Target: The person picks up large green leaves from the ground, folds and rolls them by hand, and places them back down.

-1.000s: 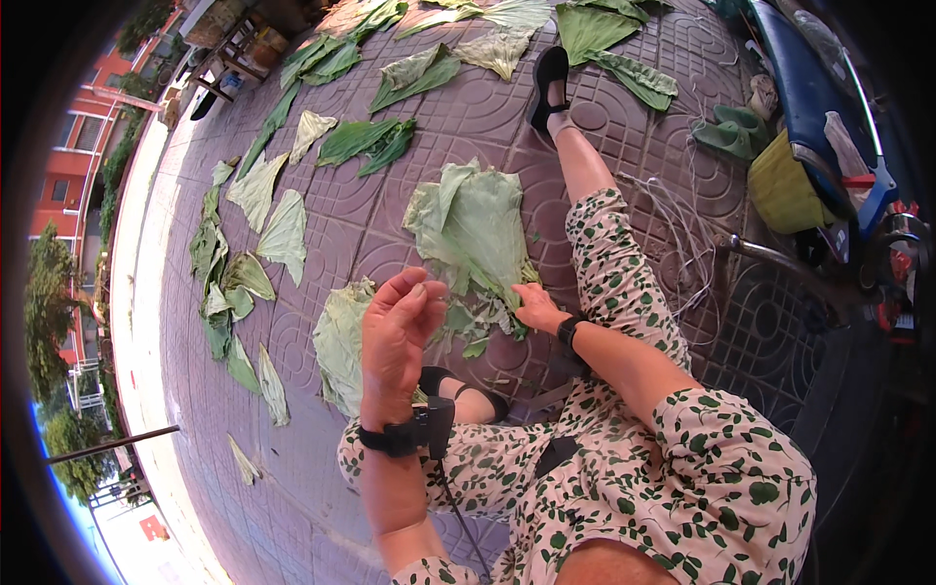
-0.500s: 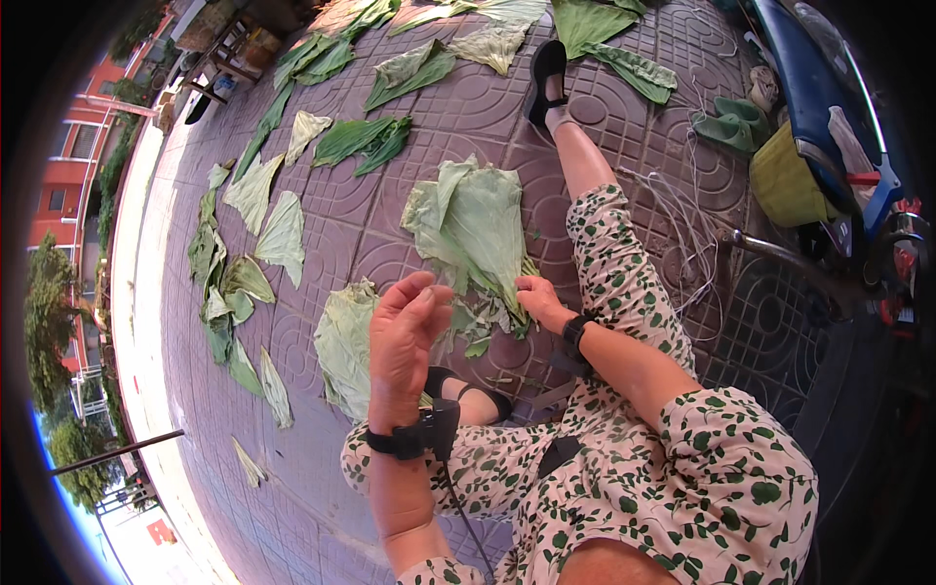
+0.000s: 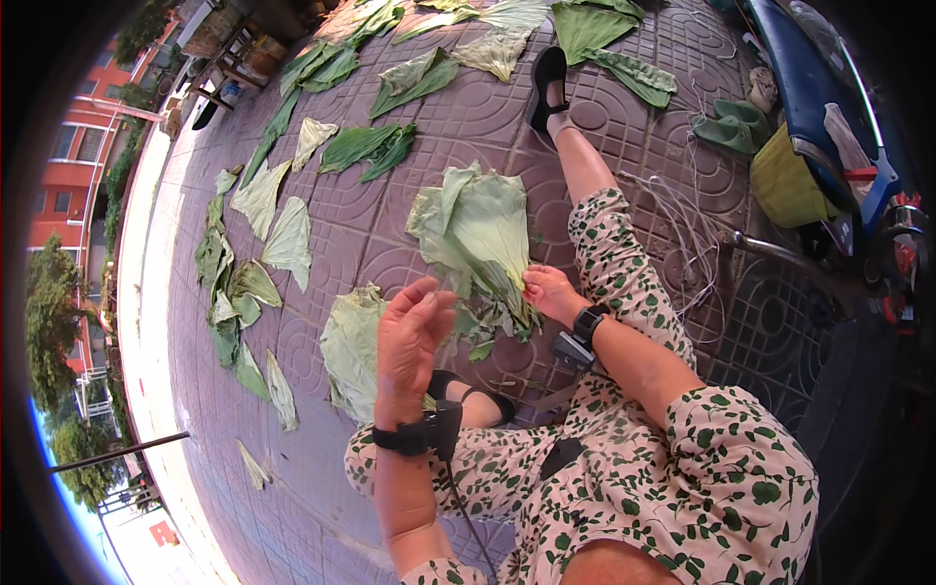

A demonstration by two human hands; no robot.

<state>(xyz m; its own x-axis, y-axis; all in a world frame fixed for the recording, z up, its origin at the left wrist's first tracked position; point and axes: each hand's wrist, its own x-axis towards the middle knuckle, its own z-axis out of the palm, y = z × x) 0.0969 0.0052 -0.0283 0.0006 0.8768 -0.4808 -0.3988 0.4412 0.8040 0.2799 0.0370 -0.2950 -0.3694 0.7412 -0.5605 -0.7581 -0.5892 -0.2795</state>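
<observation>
My right hand (image 3: 554, 294) pinches the narrow stem end of a large pale green dried leaf (image 3: 487, 219), which fans out on the paving away from me. Beneath that stem end lie smaller crumpled leaf pieces (image 3: 487, 322). My left hand (image 3: 414, 327) is raised in front of a second pale leaf bundle (image 3: 351, 351), fingers loosely curled and apart. Nothing shows in it, and it hides part of the bundle. Both wrists wear black straps with small devices.
More drying leaves (image 3: 288, 239) are spread over the patterned paving at the left and far side. Thin white cord (image 3: 682, 234) lies loose to the right of my outstretched leg. Beyond it are green slippers (image 3: 731, 127), a yellow-green basket (image 3: 790, 180) and a metal bar (image 3: 780, 249).
My right hand has turned and shifted slightly right and up at the leaf's stem end. My left hand stays raised, in nearly the same pose. The whole view has shifted a little.
</observation>
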